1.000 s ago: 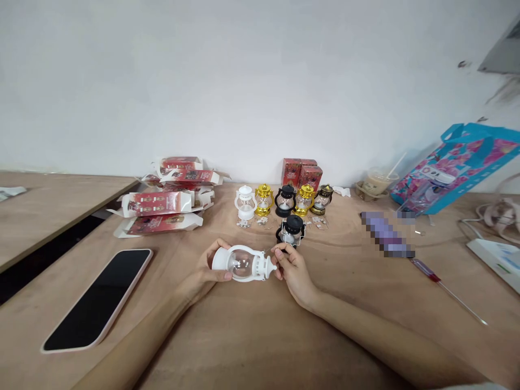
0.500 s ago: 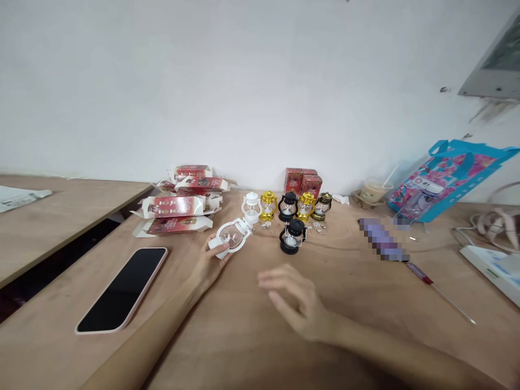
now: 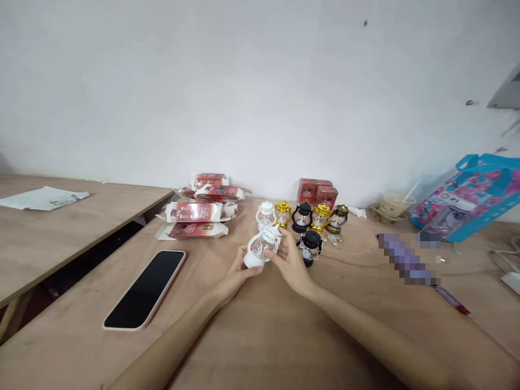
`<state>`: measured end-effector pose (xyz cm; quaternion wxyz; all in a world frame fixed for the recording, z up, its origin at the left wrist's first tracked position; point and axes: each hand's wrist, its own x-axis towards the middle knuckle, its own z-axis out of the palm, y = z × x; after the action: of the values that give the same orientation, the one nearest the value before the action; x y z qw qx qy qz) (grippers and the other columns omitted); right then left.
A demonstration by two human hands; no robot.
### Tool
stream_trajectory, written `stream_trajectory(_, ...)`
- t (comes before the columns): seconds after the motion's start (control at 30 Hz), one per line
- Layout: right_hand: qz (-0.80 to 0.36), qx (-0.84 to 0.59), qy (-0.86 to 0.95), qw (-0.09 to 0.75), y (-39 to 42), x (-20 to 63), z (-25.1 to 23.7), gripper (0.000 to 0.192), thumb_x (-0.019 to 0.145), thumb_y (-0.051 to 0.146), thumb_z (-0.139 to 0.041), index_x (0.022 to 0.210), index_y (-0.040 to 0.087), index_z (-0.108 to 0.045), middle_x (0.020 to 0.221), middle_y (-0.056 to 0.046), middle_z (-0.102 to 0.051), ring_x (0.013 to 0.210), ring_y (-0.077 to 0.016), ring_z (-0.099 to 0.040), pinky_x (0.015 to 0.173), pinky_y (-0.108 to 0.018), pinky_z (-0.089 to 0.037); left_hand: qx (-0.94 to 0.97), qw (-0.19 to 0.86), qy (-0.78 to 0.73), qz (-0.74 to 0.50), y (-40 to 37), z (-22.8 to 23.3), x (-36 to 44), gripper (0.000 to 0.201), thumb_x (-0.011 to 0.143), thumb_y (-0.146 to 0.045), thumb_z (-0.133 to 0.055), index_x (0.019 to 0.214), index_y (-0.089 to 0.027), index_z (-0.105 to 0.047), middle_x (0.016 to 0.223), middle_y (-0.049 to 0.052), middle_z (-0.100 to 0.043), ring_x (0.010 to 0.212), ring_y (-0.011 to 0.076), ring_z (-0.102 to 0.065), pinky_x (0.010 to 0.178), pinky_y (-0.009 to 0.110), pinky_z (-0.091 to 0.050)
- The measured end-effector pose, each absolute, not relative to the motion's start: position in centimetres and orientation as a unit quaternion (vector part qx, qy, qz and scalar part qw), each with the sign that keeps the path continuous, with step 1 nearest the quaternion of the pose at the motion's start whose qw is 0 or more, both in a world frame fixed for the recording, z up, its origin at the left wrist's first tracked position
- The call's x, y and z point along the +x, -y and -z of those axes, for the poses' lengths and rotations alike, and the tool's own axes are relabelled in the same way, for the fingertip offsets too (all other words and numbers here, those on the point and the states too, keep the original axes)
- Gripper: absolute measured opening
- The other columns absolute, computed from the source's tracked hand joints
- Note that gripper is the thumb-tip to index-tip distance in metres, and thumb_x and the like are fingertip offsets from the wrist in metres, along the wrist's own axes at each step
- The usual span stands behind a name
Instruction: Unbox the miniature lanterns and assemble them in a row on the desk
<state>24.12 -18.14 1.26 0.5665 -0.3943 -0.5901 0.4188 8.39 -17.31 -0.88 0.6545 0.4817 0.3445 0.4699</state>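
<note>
A small white lantern [image 3: 257, 250] with a clear globe is tilted between my two hands above the table. My left hand [image 3: 239, 269] grips its base, thumb across the front. At its upper right side, my right hand [image 3: 290, 260] has thumb and fingers closed on the lantern's frame and top. Just right of that hand stands a black lantern [image 3: 312, 244] with a bent wire around it. Behind are a second white lantern [image 3: 266, 215], gold lanterns [image 3: 320, 218], another black lantern [image 3: 301, 218] and a bronze one [image 3: 338, 219], all upright in a row.
Opened red boxes [image 3: 195, 212] are piled at back left, and closed red boxes [image 3: 307, 190] stand by the wall. A phone [image 3: 146, 290] lies at left. To the right are a drink cup [image 3: 394, 205], a floral bag [image 3: 483, 195] and a screwdriver [image 3: 450, 299].
My right hand has moved from over the bare table onto the white lantern. The lantern, held in my left hand, is now more upright. The camera view has turned slightly left.
</note>
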Motion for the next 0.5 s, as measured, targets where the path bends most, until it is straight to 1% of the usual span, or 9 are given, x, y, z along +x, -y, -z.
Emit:
stream_trajectory(0.1, -0.317, -0.42, 0.675, 0.518, 17.6, 25.3, -1.2, 0.054, 0.081, 0.029, -0.061, 0.129, 0.023, -0.038, 0.13, -0.012, -0.054, 0.115, -0.0236, -0.056, 0.097, -0.043, -0.046, 0.505, 0.619, -0.349, -0.489, 16.8, 1.8, 8.7, 0.048, 0.06, -0.023, -0.077, 0.1, -0.019, -0.05, 0.113, 0.007, -0.058, 0.113, 0.0229, -0.052, 0.101, 0.04, -0.037)
stream_trajectory(0.2, -0.202, -0.448, 0.712, 0.502, 16.9, 25.9, -0.4, 0.048, 0.084, 0.025, -0.055, 0.13, 0.022, -0.041, 0.132, -0.012, -0.052, 0.121, -0.0251, -0.051, 0.102, -0.046, -0.041, 0.533, 0.541, -0.392, -0.519, 16.4, 2.3, 8.7, 0.05, 0.059, -0.018, -0.075, 0.102, -0.021, -0.048, 0.123, 0.009, -0.052, 0.123, 0.0241, -0.045, 0.107, 0.042, -0.031)
stream_trajectory(0.27, -0.157, -0.455, 0.725, 0.493, 16.5, 26.0, 0.2, 0.048, 0.087, 0.024, -0.05, 0.133, 0.022, -0.038, 0.133, -0.013, -0.051, 0.123, -0.0249, -0.049, 0.102, -0.046, -0.041, 0.569, 0.472, -0.432, -0.517, 16.3, 2.4, 8.5, 0.044, 0.062, -0.018, -0.071, 0.101, -0.021, -0.05, 0.118, 0.008, -0.054, 0.12, 0.0237, -0.047, 0.107, 0.042, -0.031)
stream_trajectory(0.33, -0.12, -0.461, 0.734, 0.483, 16.5, 25.8, 0.7, 0.051, 0.089, 0.024, -0.046, 0.138, 0.021, -0.032, 0.135, -0.014, -0.048, 0.126, -0.0254, -0.047, 0.102, -0.047, -0.04, 0.595, 0.434, -0.448, -0.507, 16.2, 2.2, 8.2, 0.036, 0.063, -0.018, -0.069, 0.095, -0.02, -0.054, 0.107, 0.007, -0.058, 0.111, 0.0239, -0.051, 0.104, 0.043, -0.033)
stream_trajectory(0.43, -0.033, -0.478, 0.731, 0.486, 17.3, 25.5, 1.2, 0.061, 0.089, 0.026, -0.047, 0.143, 0.018, -0.02, 0.144, -0.019, -0.036, 0.135, -0.0289, -0.033, 0.106, -0.052, -0.036, 0.633, 0.396, -0.455, -0.486, 16.4, 1.9, 8.0, 0.028, 0.062, -0.017, -0.066, 0.088, -0.019, -0.057, 0.096, 0.005, -0.059, 0.101, 0.0247, -0.053, 0.099, 0.045, -0.036)
stream_trajectory(0.5, 0.039, -0.463, 0.735, 0.495, 18.4, 25.2, 1.5, 0.066, 0.087, 0.025, -0.05, 0.144, 0.018, -0.017, 0.149, -0.02, -0.026, 0.139, -0.0316, -0.024, 0.107, -0.055, -0.033, 0.675, 0.348, -0.463, -0.457, 16.5, 1.7, 7.9, 0.023, 0.065, -0.017, -0.062, 0.087, -0.019, -0.057, 0.094, 0.006, -0.059, 0.097, 0.0254, -0.053, 0.094, 0.045, -0.038)
